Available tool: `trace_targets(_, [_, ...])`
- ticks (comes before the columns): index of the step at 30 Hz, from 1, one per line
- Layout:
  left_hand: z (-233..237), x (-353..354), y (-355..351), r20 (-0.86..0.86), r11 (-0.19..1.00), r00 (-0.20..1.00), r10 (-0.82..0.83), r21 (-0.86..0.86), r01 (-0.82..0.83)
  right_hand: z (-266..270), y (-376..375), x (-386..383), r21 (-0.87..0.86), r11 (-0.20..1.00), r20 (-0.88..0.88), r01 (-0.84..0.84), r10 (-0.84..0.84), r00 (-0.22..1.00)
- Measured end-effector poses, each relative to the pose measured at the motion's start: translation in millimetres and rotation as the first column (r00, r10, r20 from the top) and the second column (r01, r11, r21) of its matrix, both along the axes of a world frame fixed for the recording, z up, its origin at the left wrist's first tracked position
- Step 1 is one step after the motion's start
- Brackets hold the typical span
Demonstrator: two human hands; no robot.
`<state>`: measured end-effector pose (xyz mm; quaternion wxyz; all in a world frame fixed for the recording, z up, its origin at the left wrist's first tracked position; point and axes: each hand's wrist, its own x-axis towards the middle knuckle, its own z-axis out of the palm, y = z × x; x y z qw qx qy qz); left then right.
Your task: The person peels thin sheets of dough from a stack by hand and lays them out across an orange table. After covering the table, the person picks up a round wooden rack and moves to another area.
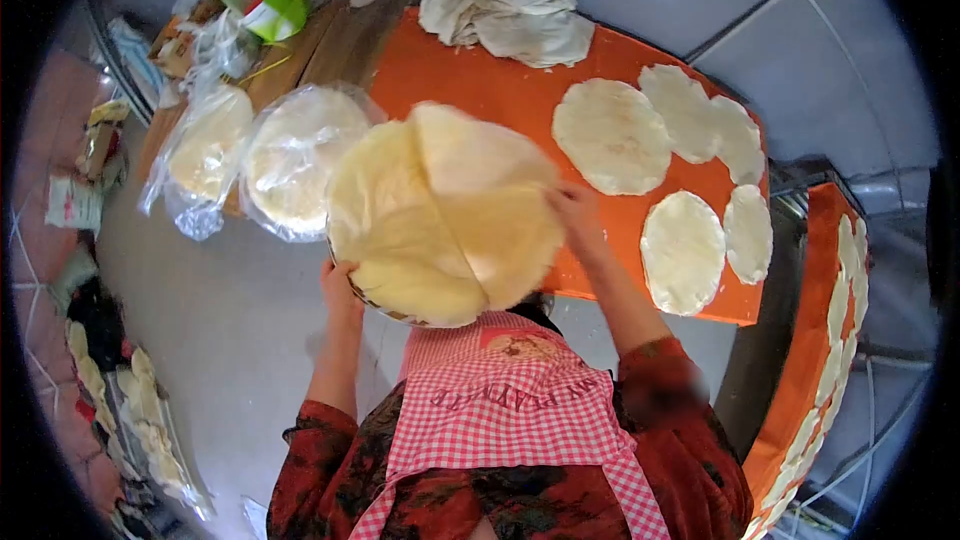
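A wide, thin round of flatbread (450,215) with creases crossing its middle lies over a round tray (400,317), held up in front of the apron. Only a strip of the tray's dark-patterned rim shows at the lower left; the bread hides the rest. My left hand (342,285) is closed on that rim from the left. At the opposite side, my right hand (573,210) has its fingers closed at the bread's edge, slightly blurred. Whether it also grips the tray beneath cannot be seen.
Several pale dough rounds (683,252) lie on the orange table cover (480,70). A crumpled cloth (500,5) sits at the back. Plastic-bagged flatbreads (305,155) and a green container (265,2) are on the left. More rounds line an orange board (800,370) at right.
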<state>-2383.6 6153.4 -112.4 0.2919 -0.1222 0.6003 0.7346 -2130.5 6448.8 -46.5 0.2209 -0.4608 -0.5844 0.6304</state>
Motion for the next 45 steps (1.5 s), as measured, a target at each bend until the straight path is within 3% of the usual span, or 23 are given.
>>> trace_targets(1, [-1.0,-7.1,-6.7,0.007,1.0,1.0,-0.021,0.008,0.021,-21.2,7.4,32.7,-0.052,0.997,-0.051,0.052,-0.054,0.997])
trace_targets(6, [-14.2,-19.2,-24.1,0.005,0.998,0.998,-0.066,-0.019,0.066,-146.3,38.2,189.2,-0.033,0.906,0.22,0.422,-0.405,0.887])
trace_targets(8, [-12.2,-16.0,-24.2,-0.005,0.994,0.994,-0.105,0.008,0.105,-204.4,43.4,248.3,0.101,0.932,0.272,0.349,-0.363,0.891])
trace_targets(9, [-10.9,-12.1,-23.1,-0.012,0.992,0.992,-0.127,0.02,0.127,-187.7,36.6,232.7,0.228,0.93,0.542,0.288,-0.367,0.756])
trace_targets(11, [0.9,-0.6,-19.2,0.041,0.992,0.993,-0.11,0.059,0.108,-135.7,13.6,191.2,0.396,0.916,0.877,0.058,-0.396,0.272])
trace_targets(12, [8.0,4.2,-16.7,0.066,0.992,0.993,-0.103,0.078,0.097,-166.7,12.5,192.4,0.554,0.831,0.675,-0.057,-0.408,0.615])
trace_targets(13, [14.4,8.9,-14.3,0.066,0.988,0.991,-0.12,0.107,0.112,-166.7,-0.7,152.5,0.619,0.785,0.496,-0.023,-0.368,0.787])
trace_targets(14, [20.4,14.4,-11.7,0.068,0.982,0.988,-0.139,0.137,0.128,-140.7,-22.0,97.7,0.34,0.94,0.28,0.034,-0.136,0.95])
trace_targets(15, [24.0,20.1,-9.1,0.067,0.975,0.985,-0.159,0.171,0.146,-135.0,-38.2,60.1,0.162,0.953,0.116,-0.254,0.238,0.964])
trace_targets(16, [23.1,25.4,-7.4,0.047,0.976,0.985,-0.166,0.154,0.157,-72.7,-82.9,6.7,0.034,0.917,0.059,-0.399,0.396,0.916])
trace_targets(17, [28.8,31.0,-3.9,0.068,0.972,0.985,-0.157,0.189,0.142,-37.4,-115.9,-26.8,0.152,0.804,0.152,-0.575,0.556,0.817])
trace_targets(18, [39.1,36.4,0.6,0.087,0.966,0.985,-0.15,0.224,0.128,-21.6,-138.6,-49.3,0.402,0.604,0.252,-0.689,0.65,0.717])
trace_targets(20, [59.3,46.4,6.7,0.107,0.968,0.982,-0.158,0.213,0.132,-1.4,-165.9,-78.2,0.51,0.483,0.29,-0.712,0.682,0.671])
trace_targets(23, [60.9,51.7,6.8,0.099,0.97,0.986,-0.131,0.218,0.107,3.1,-173.9,-81.7,0.477,0.463,0.389,-0.747,0.652,0.651])
trace_targets(26, [54.5,55.4,0.4,0.082,0.964,0.987,-0.14,0.237,0.117,-3.8,-168.7,-79.5,0.473,0.472,0.365,-0.744,0.663,0.653])
trace_targets(29, [49.4,56.8,-3.9,0.03,0.942,0.974,-0.227,0.259,0.212,-6.5,-157.2,-79.4,0.053,0.766,0.142,-0.641,0.63,0.764])
trace_targets(38, [52.4,68.6,3.5,-0.241,0.952,0.927,-0.288,0.035,0.304,-35.1,-142.0,-70.3,0.105,0.81,0.011,-0.577,0.58,0.815])
trace_targets(40, [55.3,71.0,7.2,-0.183,0.962,0.946,-0.268,0.009,0.274,-23.8,-152.7,-70.0,0.234,0.797,0.025,-0.557,0.568,0.823])
trace_targets(44, [46.7,65.2,5.0,-0.124,0.986,0.98,-0.157,0.039,0.163,-24.3,-119.7,-70.1,0.452,0.638,0.266,-0.624,0.572,0.776])
trace_targets(45, [39.0,57.0,-0.9,-0.091,0.991,0.988,-0.127,0.034,0.13,-24.2,-92.9,-66.4,0.265,0.788,0.174,-0.556,0.528,0.831])
